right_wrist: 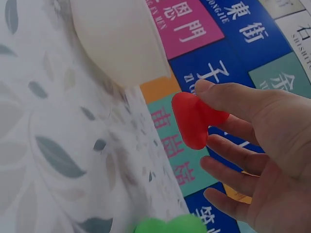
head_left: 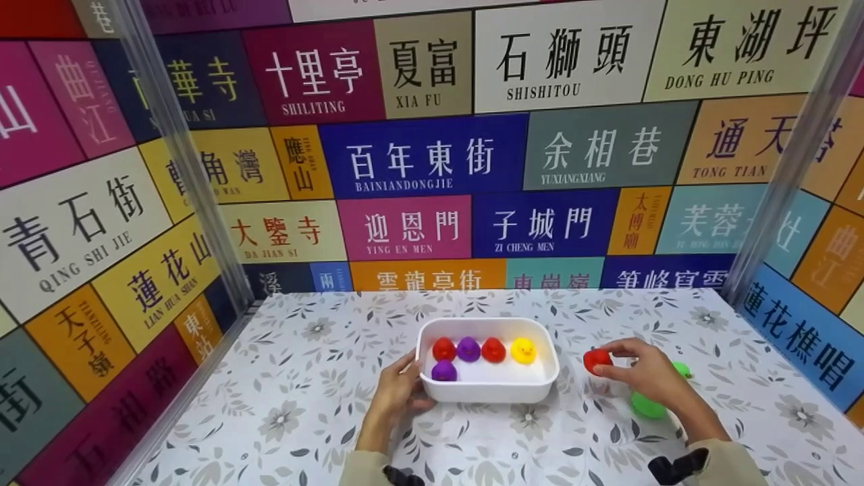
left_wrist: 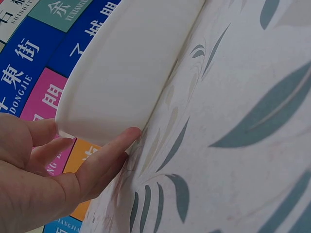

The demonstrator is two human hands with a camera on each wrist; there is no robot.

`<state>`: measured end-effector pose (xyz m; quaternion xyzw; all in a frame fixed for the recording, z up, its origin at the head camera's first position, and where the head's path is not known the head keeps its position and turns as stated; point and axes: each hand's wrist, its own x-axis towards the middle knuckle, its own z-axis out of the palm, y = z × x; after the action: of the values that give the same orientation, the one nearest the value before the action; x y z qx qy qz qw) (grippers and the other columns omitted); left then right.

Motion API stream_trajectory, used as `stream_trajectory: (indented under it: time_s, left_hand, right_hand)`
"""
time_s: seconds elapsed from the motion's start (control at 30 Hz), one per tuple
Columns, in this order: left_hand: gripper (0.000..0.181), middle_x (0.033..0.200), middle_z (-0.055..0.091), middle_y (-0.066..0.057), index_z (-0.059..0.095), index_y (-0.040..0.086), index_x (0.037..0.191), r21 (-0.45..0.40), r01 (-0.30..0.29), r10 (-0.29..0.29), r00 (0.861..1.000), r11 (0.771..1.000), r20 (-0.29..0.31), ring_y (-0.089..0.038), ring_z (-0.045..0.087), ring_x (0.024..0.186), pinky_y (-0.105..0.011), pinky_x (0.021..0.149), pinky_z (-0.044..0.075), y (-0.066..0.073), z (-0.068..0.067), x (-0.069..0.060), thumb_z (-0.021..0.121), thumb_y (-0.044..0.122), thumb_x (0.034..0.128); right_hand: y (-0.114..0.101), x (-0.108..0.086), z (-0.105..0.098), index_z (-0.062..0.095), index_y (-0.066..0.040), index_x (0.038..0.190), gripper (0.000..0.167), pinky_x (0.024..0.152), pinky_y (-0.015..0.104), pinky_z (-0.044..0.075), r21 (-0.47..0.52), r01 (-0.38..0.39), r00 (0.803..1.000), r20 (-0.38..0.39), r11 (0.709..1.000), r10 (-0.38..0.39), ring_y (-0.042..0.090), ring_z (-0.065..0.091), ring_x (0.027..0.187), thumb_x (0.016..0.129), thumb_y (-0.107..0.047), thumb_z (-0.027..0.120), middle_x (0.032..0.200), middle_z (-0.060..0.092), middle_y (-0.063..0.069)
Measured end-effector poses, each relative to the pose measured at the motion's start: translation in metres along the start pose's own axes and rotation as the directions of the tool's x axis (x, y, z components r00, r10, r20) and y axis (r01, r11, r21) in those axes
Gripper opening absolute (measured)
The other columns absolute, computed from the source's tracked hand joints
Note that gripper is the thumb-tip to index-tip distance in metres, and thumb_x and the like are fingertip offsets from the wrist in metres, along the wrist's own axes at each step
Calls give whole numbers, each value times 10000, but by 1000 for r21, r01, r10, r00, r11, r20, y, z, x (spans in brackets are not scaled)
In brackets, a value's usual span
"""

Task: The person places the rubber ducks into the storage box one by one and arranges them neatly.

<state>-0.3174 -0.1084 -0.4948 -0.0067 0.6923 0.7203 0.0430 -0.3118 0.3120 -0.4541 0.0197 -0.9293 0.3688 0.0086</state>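
My right hand (head_left: 651, 371) pinches a red rubber duck (head_left: 597, 362) between thumb and fingers, held to the right of a white plastic tub (head_left: 489, 393). In the right wrist view the duck (right_wrist: 192, 121) shows near the thumb tip, other fingers spread below. At the tub's left end, my left hand (head_left: 395, 391) rests its fingertips against the wall; the left wrist view shows them on the rim and low on the side. Inside the tub lie two red ducks (head_left: 493, 349), two purple ducks (head_left: 468, 349) and a yellow duck (head_left: 523, 350).
Green ducks (head_left: 649, 405) sit on the table under and behind my right hand, partly hidden by it. A floral cloth (head_left: 283, 418) covers the table. Walls with colourful place-name signs (head_left: 425, 158) stand behind it and at both sides, with clear upright strips at the corners.
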Motion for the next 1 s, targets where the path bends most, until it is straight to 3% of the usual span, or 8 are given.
stream_trajectory:
  time_s: [0.2,0.57,0.73,1.0]
  left_hand:
    - [513,1270,634,-324,361,23,1536,-1,-2,2,1000,1000,-4,-278,703,964,-430,657,635,0,0,0,456,200,1064]
    - [506,1267,646,-297,379,60,1537,4,30,-30,999,1000,-20,-258,702,944,-417,678,634,0,0,0,464,212,1062]
    - [501,1248,659,-287,393,78,1534,18,44,-43,999,999,-31,-240,703,906,-398,661,628,1,-1,-1,472,219,1060]
    - [502,1336,591,-323,372,27,1533,-9,12,-12,1000,1000,-3,-267,684,961,-392,630,625,1,0,2,459,190,1066]
  right_hand:
    - [-18,-4,3,631,-47,1280,668,987,528,531,31,76,997,-22,997,-75,409,585,1219,821,-507,783,1307,623,199]
    - [-36,-6,9,641,-96,1279,665,847,433,609,80,40,999,31,996,-43,423,596,1190,797,-527,797,1342,594,207]
    - [-45,-5,17,657,-116,1263,657,827,395,617,81,48,997,58,996,-53,389,609,1171,777,-531,809,1332,610,178]
    - [-58,-4,30,677,-137,1225,590,864,415,610,90,80,994,67,993,-87,351,629,1143,786,-507,812,1302,636,145]
